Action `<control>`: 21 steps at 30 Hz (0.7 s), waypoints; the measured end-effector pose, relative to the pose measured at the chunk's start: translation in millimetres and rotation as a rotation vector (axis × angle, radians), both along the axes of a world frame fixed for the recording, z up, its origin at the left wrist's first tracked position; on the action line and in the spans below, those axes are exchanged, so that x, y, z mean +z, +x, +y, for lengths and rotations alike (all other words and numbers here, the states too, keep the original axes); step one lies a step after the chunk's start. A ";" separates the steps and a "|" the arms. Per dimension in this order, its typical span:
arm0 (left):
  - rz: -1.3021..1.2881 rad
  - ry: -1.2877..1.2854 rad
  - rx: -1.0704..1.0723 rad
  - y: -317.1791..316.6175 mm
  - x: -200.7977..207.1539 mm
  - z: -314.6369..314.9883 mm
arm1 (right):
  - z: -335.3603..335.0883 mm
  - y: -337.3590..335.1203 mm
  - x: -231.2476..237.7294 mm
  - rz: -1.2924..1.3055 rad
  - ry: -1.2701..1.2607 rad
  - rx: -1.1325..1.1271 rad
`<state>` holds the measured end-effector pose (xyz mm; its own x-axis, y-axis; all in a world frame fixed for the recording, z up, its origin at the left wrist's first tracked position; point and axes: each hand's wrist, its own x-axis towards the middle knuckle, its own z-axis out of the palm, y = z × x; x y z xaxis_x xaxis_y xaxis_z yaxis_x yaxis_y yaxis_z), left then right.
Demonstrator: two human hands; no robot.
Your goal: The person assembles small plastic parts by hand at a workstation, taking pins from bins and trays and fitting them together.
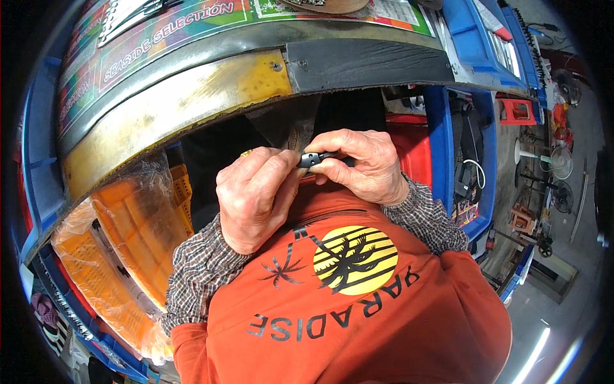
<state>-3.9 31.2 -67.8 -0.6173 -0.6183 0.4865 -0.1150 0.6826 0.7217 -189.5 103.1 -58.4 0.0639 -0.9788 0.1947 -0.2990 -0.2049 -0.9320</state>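
Just below the bench edge, in front of my orange top, my two hands meet over a small dark cylindrical piece (309,160) with round holes in its side. My left hand (256,195) is closed, its thumb and fingertips pinching the left end of that piece. From the other side, my right hand (366,164) grips its right end between thumb and bent forefinger. A thin black part shows between the right fingertips; where it joins the cylinder is partly hidden by the fingers.
The bench edge carries a worn yellow strip (185,109) and a black strip (371,63). Orange crates (137,224) wrapped in clear plastic stand low at left. To the right is a blue bin (440,147) with dark items and a white cable (476,171). Fans stand farther right.
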 end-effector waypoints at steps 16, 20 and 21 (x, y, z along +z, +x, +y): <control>0.025 -0.181 0.042 -4.5 31.6 -26.2 | -32.7 -16.2 46.9 0.319 -0.241 -0.040; -0.057 -0.142 0.078 1.0 46.9 -30.9 | -55.0 -28.3 65.0 0.446 -0.313 -0.242; -0.058 -0.124 0.090 0.9 48.2 -32.6 | -62.0 -32.0 64.3 0.517 -0.324 -0.289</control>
<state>-3.0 -1.4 -19.6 -0.5913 -0.6097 0.5279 -0.2184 0.7511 0.6230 -221.5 41.1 6.0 -0.0279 -0.8678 0.4961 -0.7749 -0.2947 -0.5592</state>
